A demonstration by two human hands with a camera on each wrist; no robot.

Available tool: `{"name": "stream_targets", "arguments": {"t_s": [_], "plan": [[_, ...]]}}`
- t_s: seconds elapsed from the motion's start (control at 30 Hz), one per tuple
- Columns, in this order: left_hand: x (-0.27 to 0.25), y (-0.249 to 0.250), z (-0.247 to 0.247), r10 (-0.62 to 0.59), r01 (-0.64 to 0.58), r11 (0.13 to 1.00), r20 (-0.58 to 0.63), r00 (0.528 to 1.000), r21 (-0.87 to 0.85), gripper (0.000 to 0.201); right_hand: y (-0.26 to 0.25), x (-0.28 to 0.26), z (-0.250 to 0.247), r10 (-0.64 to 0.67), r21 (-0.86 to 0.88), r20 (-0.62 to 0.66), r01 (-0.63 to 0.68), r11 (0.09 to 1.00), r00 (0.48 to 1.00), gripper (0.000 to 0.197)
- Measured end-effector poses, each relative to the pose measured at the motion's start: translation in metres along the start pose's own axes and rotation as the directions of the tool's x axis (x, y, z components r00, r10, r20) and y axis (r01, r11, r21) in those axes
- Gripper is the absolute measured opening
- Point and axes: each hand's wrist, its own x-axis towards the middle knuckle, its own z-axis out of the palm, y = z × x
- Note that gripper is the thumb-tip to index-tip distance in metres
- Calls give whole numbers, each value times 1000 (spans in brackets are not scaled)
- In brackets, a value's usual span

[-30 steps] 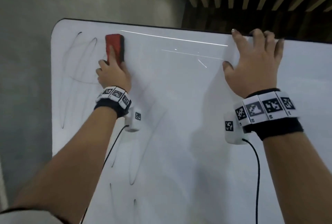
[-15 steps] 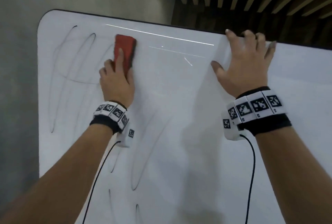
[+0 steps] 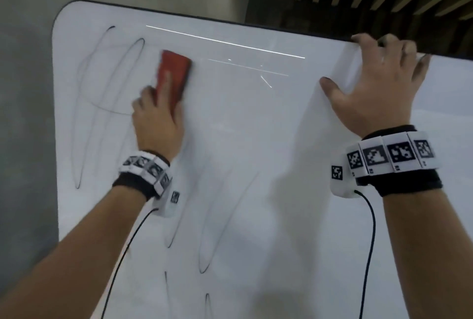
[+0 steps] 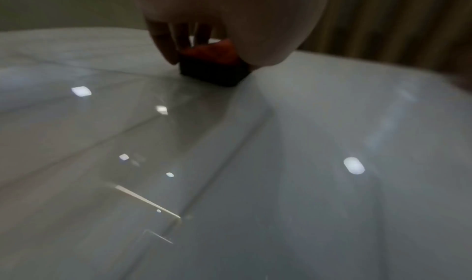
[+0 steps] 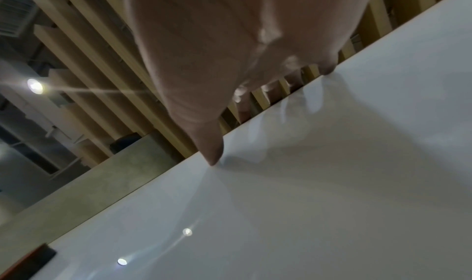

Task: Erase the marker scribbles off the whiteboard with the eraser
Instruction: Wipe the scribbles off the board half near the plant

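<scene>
The left hand [image 3: 156, 124] grips the eraser [image 3: 172, 76] by its near end, fingers along one long side and thumb on the other. The left wrist view shows the fingers [image 4: 166, 42] curled down over the red back while the dark felt sits flat on the board [image 3: 256, 152]. The eraser is blurred in the head view, so it looks to be mid-stroke. Its long axis runs up the board, leaning slightly right, roughly in line with the forearm.

The scribbles [image 3: 107, 75] nearest it lie to its left: tall thin loops filling the upper left corner, their closest curve passing just beside the knuckles. More loops [image 3: 210, 242] trail down below the wrist toward the bottom edge. To the right of the eraser the surface shows only light reflections.

The right hand [image 3: 376, 88] is well apart, fingers spread and hooked over the top edge, thumb pressed on the face, steadying the board. It holds nothing.

By my judgement the next wipe has to travel left, broadside to the long axis, so the full felt length sweeps across the loops. The left hand is much the nearer to them. Most of the marks remain, so the job is in its early part.
</scene>
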Motion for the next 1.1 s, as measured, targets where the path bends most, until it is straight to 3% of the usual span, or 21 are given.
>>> {"name": "stream_targets", "arguments": {"t_s": [0.07, 0.1, 0.13, 0.2, 0.27, 0.3, 0.33, 0.37, 0.4, 0.47, 0.5, 0.53, 0.6, 0.63, 0.7, 0.77, 0.83, 0.9, 0.97, 1.03, 1.1], "plan": [[7, 4, 5, -211, 212, 977, -26, 977, 29, 59, -2, 1, 0, 12, 8, -1, -12, 1000, 1000, 72], [1, 13, 6, -219, 221, 975, -40, 975, 38, 59, -3, 1, -1, 17, 14, -4, -17, 1000, 1000, 71], [-11, 23, 5, -155, 157, 987, -41, 987, 32, 59, -5, 2, -1, 24, 19, -5, -24, 1000, 1000, 71], [-45, 38, 2, 156, -157, 988, 36, 987, 11, 58, -11, 6, -2, 54, 15, -2, -54, 998, 999, 68], [-63, 34, -4, 488, -489, 872, 127, 864, -27, 53, -20, 13, -4, 93, -13, 14, -93, 996, 996, 66], [-54, 26, -7, 581, -582, 812, 154, 799, -41, 51, -28, 19, -3, 103, -23, 30, -102, 995, 994, 66], [-40, 17, -10, 614, -618, 786, 168, 772, -33, 50, -38, 24, -3, 100, -27, 45, -99, 995, 994, 67], [-22, 8, -10, 581, -588, 809, 165, 797, -7, 51, -51, 29, -2, 78, -26, 58, -77, 997, 995, 69], [-2, -1, -10, 482, -488, 873, 126, 867, 19, 53, -64, 33, 1, 34, -21, 67, -33, 999, 997, 71], [42, -23, -11, 116, -118, 992, 30, 993, 46, 57, -97, 37, 13, -89, 4, 90, 89, 996, 992, 74], [62, -35, -11, -106, 105, 993, 26, 994, 45, 58, -114, 37, 21, -151, 15, 110, 150, 989, 982, 75], [76, -43, -11, -286, 284, 958, 33, 958, 42, 60, -129, 37, 30, -200, 13, 133, 200, 980, 971, 77], [86, -44, -10, -409, 405, 910, 42, 911, 89, 61, -153, 34, 46, -259, -3, 145, 262, 965, 955, 77], [81, -36, -10, -345, 340, 934, 34, 938, 108, 61, -162, 33, 52, -272, -4, 127, 275, 961, 954, 76], [55, -15, -13, -24, 21, 996, 37, 999, 82, 59, -172, 32, 60, -264, 9, 72, 264, 964, 962, 73], [26, -12, -11, 289, -292, 956, 67, 955, 40, 56, -177, 33, 64, -235, 25, 33, 234, 972, 971, 71], [35, -34, -12, 401, -405, 913, 70, 913, 44, 55, -179, 34, 65, -215, 37, 29, 214, 976, 976, 66], [64, -57, -12, 288, -292, 951, 45, 956, 98, 56, -178, 35, 66, -203, 58, 15, 202, 978, 979, 58], [96, -78, -13, -14, 14, 993, 7, 1000, 117, 58, -175, 35, 68, -205, 75, -1, 204, 976, 979, 55], [122, -94, -11, -331, 327, 936, 16, 943, 129, 59, -173, 34, 70, -204, 84, -12, 204, 975, 979, 54], [133, -93, -10, -493, 487, 863, 16, 870, 135, 59, -173, 33, 72, -201, 99, -20, 202, 974, 979, 54]]}}
